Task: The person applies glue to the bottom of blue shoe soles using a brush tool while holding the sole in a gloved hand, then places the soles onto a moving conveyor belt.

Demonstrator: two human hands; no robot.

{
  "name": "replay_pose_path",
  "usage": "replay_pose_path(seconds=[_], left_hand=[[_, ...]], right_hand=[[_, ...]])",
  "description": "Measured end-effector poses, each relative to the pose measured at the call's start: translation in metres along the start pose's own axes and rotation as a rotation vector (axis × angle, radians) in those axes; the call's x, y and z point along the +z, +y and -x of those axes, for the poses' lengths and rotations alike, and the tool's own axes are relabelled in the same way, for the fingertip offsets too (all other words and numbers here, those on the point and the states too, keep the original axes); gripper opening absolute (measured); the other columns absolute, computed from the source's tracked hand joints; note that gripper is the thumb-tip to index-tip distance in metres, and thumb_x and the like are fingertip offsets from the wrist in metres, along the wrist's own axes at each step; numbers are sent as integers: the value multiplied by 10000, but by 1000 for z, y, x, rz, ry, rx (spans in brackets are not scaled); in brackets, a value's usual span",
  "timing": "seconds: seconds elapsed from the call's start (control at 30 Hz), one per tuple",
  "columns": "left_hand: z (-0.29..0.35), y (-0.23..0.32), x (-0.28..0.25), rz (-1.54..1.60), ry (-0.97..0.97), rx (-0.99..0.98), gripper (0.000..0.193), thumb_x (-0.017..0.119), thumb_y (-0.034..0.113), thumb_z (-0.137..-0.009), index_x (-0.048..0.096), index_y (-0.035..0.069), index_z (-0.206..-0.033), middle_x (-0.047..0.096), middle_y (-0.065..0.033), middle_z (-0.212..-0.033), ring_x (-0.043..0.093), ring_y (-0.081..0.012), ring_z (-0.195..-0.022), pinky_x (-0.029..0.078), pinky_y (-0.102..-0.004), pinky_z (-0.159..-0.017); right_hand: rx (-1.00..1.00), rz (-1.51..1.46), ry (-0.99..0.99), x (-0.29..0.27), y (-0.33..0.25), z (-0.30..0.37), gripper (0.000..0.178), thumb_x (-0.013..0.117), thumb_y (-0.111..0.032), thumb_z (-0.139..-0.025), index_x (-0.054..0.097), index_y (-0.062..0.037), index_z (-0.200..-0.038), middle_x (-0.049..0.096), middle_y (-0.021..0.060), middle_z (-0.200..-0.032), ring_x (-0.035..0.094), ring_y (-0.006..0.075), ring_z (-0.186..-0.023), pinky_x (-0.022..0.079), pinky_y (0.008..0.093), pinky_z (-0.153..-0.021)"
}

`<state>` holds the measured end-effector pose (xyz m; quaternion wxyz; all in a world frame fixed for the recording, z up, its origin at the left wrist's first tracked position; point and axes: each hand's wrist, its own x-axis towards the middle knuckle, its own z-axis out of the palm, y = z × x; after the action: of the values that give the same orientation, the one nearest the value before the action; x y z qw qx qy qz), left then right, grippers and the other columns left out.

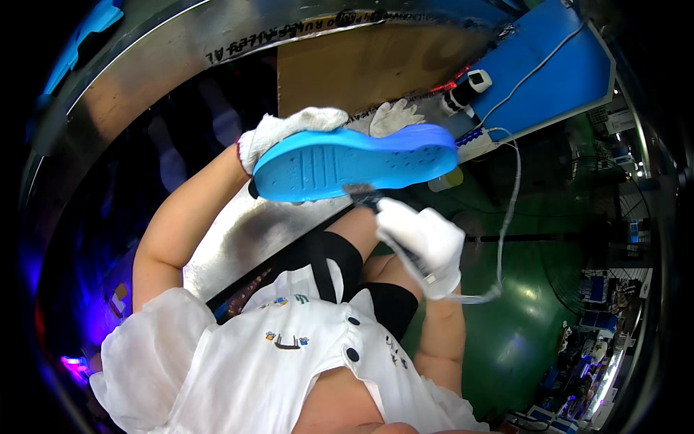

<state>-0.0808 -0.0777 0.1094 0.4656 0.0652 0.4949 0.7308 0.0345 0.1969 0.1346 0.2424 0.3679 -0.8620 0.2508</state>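
Observation:
My left hand, in a white knit glove, grips the far left edge of a blue shoe sole. The sole is held tilted above the bench, its recessed, grooved face turned toward me, and shades to violet at the right end. My right hand, also in a white glove, is closed around the handle of a brush. The dark bristles are at the sole's near edge; I cannot tell whether they touch it. A clear tube loops up from beside that hand, which is slightly blurred.
Beyond the sole, a spare white glove lies beside a brown cardboard sheet. A white and black device stands next to a blue panel. Bare metal bench shows below the sole; dark belt with several soles lies left.

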Motion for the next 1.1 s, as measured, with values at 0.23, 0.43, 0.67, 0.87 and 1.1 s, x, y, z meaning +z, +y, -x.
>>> replay_pose_path(seconds=[0.23,0.43,0.67,0.87,1.1], left_hand=[[4,2,-1,67,-54,17,866,404,724,-914,518,18,-1401,642,-282,-1180,689,-371,-937,592,-408,-767],[-20,-60,41,614,-214,484,878,452,710,-912,442,2,-1430,620,-235,-1231,670,-373,-1012,608,-457,-719],[-37,-97,71,992,-276,537,879,478,714,-904,438,1,-1417,578,-266,-1278,649,-429,-1024,583,-547,-822],[13,-87,50,827,-152,526,917,469,760,-862,418,74,-1468,578,-287,-1275,623,-518,-978,551,-606,-805],[141,98,23,791,-771,744,956,382,755,-883,341,27,-1502,510,-281,-1367,524,-408,-1245,468,-535,-1002]], right_hand=[[9,62,92,-5,9,-3,340,796,-59,-662,738,-95,-994,744,70,-994,577,193,-595,497,292,-518],[271,-581,240,22,-4,-11,241,738,73,-714,709,-6,-940,726,100,-899,615,203,-732,487,314,-682],[103,108,471,50,21,-28,311,785,20,-719,720,-77,-1008,693,105,-1012,620,276,-832,517,358,-746],[322,-593,321,37,-22,-2,192,644,25,-823,706,45,-1004,642,92,-862,613,184,-772,479,304,-685],[300,-858,618,36,-18,26,386,745,-273,-890,562,-36,-1133,631,125,-957,551,153,-719,446,265,-642]])
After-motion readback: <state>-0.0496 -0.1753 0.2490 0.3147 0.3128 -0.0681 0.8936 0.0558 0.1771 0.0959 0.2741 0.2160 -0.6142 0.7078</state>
